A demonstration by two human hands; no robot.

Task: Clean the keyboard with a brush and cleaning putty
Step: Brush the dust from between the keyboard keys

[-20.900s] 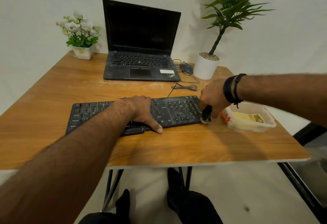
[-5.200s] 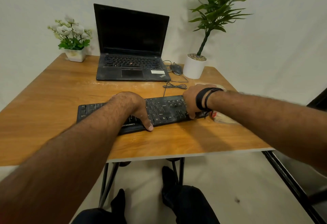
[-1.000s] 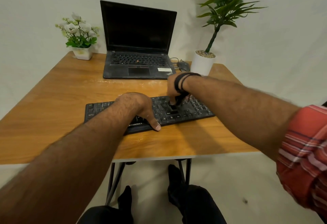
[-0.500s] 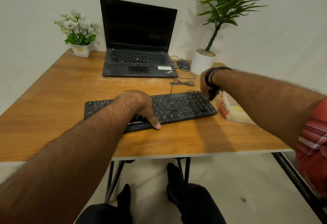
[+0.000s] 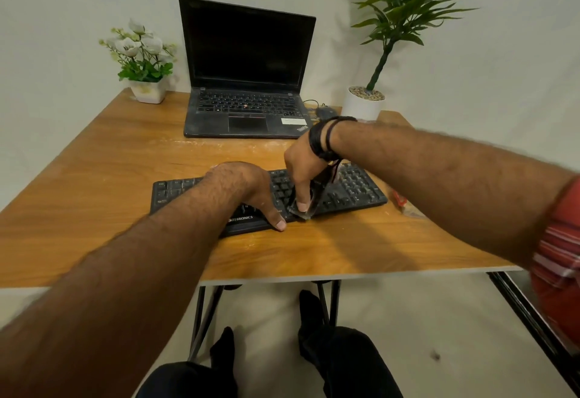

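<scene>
Soft indoor light, fisheye edges, right arm blurred.

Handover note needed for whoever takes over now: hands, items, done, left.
Left hand: fingers lie flat on the keyboard, steadying it near the front edge.
Right hand: holds the brush bristles-down on the keys at the keyboard's middle front, a finger pressed along it.
Keyboard lies across the wooden table, in front of the laptop.
A container, mostly hidden behind the right forearm, sits off the keyboard's right end; whether it holds the putty cannot be told.
Done: brushing under way.
Left: finish brushing, then the putty pass.
</scene>
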